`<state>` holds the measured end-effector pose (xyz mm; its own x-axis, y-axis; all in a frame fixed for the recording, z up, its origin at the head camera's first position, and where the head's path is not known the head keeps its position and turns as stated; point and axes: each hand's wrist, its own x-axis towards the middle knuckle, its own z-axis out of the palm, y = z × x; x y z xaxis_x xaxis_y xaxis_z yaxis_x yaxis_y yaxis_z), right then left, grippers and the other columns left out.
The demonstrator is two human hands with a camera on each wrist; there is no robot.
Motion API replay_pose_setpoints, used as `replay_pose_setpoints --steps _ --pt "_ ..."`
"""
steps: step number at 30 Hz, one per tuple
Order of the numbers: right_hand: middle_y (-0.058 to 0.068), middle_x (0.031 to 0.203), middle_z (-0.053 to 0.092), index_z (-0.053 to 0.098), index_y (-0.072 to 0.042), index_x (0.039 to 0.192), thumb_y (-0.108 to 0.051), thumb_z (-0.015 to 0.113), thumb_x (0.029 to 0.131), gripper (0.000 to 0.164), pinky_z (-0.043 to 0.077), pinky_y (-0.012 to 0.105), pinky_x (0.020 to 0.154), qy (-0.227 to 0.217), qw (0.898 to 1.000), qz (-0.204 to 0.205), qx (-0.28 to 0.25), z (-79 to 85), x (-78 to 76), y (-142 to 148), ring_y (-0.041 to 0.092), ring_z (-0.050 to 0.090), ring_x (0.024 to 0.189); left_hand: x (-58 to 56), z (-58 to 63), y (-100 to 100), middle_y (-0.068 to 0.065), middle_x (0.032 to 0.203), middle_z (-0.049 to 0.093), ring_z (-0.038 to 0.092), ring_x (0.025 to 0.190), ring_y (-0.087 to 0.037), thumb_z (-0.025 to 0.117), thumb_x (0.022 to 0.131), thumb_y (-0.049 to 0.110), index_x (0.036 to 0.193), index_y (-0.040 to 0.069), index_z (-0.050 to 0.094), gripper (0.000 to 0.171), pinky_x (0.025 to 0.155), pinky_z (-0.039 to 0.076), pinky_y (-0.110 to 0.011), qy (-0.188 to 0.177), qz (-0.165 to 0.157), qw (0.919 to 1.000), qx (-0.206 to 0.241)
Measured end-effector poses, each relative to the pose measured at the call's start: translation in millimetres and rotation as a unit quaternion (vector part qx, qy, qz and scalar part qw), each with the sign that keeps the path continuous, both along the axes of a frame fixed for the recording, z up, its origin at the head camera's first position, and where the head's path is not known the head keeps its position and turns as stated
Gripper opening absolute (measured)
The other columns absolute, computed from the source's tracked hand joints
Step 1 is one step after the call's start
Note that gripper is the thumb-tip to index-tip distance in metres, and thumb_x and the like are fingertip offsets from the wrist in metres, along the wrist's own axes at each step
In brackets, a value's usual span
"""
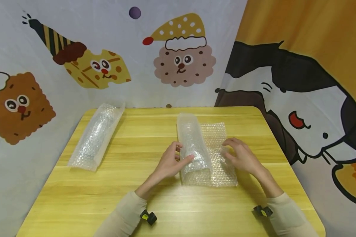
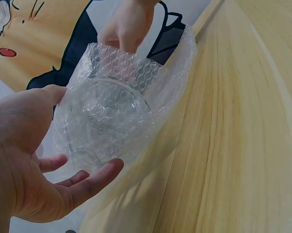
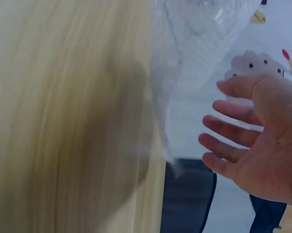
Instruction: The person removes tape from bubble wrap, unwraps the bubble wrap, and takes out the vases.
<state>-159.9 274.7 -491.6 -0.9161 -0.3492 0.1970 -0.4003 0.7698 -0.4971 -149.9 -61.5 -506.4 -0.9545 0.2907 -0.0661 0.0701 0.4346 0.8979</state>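
A sheet of bubble wrap (image 1: 216,158) lies on the table, its left part rolled around a clear, round-rimmed object (image 2: 107,107) that shows through the wrap's end. At the roll's left side is my left hand (image 1: 172,161), thumb over the top and fingertips at the edge, loosely spread. My right hand (image 1: 241,154) hovers at the sheet's right edge with fingers relaxed and apart. In the right wrist view, that right hand (image 3: 262,136) holds nothing, and the wrap (image 3: 185,39) is beside its fingertips.
Another bubble-wrapped bundle (image 1: 95,138) lies slantwise on the left of the wooden table (image 1: 130,194). Cloth with cartoon figures (image 1: 181,62) hangs right behind the table's far edge and along its sides.
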Motion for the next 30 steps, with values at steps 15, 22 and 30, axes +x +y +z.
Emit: replay_pose_setpoints --steps 15,22,30 --pt "0.033 0.165 0.056 0.062 0.005 0.153 -0.021 0.088 0.098 0.066 0.044 0.070 0.131 -0.036 0.989 0.091 0.113 -21.0 5.9 -21.7 0.054 0.056 0.153 2.3 -0.4 -3.4 -0.019 0.149 0.065 0.073 0.123 -0.036 0.079 0.101 0.057 0.151 0.010 0.055 0.073 0.099 0.069 -0.052 -0.017 -0.001 0.9998 0.010" --pt "0.033 0.167 0.054 0.066 -0.002 0.152 -0.031 0.090 0.096 0.067 0.043 0.074 0.129 -0.040 0.989 0.081 0.120 -24.6 2.3 -13.9 0.056 0.053 0.154 4.5 -0.2 -7.9 -0.019 0.152 0.065 0.072 0.130 -0.040 0.079 0.102 0.056 0.152 0.011 0.055 0.071 0.106 0.067 -0.058 -0.032 0.011 0.9994 0.008" --pt "0.034 0.168 0.052 0.067 0.000 0.151 -0.030 0.090 0.097 0.065 0.043 0.073 0.130 -0.049 0.988 0.080 0.120 -22.8 0.9 -16.6 0.057 0.052 0.155 6.8 0.1 -14.3 -0.018 0.151 0.066 0.072 0.133 -0.040 0.078 0.103 0.055 0.155 0.011 0.055 0.071 0.110 0.065 -0.058 -0.044 0.016 0.9989 0.004"
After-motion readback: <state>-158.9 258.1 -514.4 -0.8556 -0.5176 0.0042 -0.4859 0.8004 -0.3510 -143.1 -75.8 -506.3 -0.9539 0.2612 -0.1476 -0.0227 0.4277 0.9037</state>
